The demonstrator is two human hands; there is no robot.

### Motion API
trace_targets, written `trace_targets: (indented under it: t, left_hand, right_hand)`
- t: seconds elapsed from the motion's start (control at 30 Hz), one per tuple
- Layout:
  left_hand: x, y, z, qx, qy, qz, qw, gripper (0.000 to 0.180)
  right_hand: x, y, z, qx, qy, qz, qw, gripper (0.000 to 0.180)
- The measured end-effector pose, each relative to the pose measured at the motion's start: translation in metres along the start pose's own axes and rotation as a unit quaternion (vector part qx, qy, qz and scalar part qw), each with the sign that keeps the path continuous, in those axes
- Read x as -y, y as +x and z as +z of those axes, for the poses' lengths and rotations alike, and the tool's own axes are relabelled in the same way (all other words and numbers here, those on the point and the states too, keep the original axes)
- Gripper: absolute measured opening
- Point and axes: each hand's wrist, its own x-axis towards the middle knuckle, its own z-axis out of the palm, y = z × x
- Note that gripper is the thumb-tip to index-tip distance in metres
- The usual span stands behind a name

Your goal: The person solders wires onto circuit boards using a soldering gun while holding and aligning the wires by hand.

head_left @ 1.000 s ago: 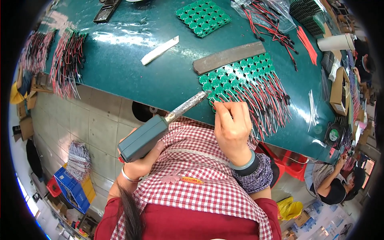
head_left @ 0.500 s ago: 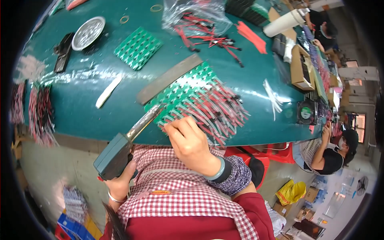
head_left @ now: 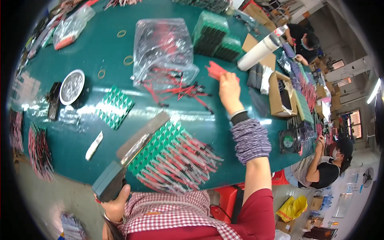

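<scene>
My left hand (head_left: 116, 205), at the table's near edge, is closed round the handle of a dark teal heat gun (head_left: 109, 182) with a long metal barrel. The barrel lies against a grey-brown bar (head_left: 154, 125) along the upper-left side of a green circuit board panel (head_left: 158, 146). Red and black wires with clear sleeves (head_left: 180, 164) fan out from the panel's lower-right side. Further off, my right hand (head_left: 229, 90) reaches out and its fingers close on flat red strips (head_left: 216, 71); the fingertips are partly hidden.
A clear bag of red wires (head_left: 164, 48) lies beyond the panel, beside stacked green boards (head_left: 210, 34). Left stand a metal bowl (head_left: 72, 87) and a second green panel (head_left: 115, 107). A white bottle (head_left: 258, 53) and an open carton (head_left: 280, 96) are right; co-workers sit beyond.
My right hand has left the sleeved wires and reached up and right to the red strips. The heat gun stays in my left hand. The view has shifted, showing more of the far table.
</scene>
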Motion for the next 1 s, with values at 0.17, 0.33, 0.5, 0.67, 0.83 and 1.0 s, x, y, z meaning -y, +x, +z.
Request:
trace_targets:
  t: [0.17, 0.33, 0.5, 0.67, 0.83, 1.0]
  left_hand:
    - [-0.034, 0.013, 0.02, -0.001, 0.056, -0.123, 0.991, 0.033]
    - [-0.033, 0.025, 0.038, 0.03, 0.031, -0.098, 0.994, 0.035]
    - [0.0, 0.035, 0.028, -0.006, -0.012, -0.044, 0.999, 0.037]
    - [-0.002, 0.042, 0.043, -0.017, -0.075, -0.034, 0.996, 0.036]
    - [-0.015, 0.04, 0.036, 0.017, -0.014, -0.078, 0.997, 0.038]
    - [-0.035, 0.035, 0.033, 0.023, -0.027, -0.142, 0.989, 0.037]
  right_hand:
    - [0.008, 0.018, 0.027, -0.012, -0.04, -0.021, 0.999, 0.014]
    - [-0.001, 0.014, 0.028, -0.033, -0.04, 0.036, 0.998, 0.007]
    - [0.012, 0.024, 0.031, -0.074, 0.03, 0.054, 0.995, 0.004]
    - [0.0, 0.018, 0.018, -0.076, 0.058, 0.072, 0.993, 0.004]
    - [-0.004, 0.026, -0.006, -0.073, 0.105, 0.06, 0.99, 0.01]
    - [-0.005, 0.036, -0.054, 0.018, 0.12, 0.013, 0.993, 0.002]
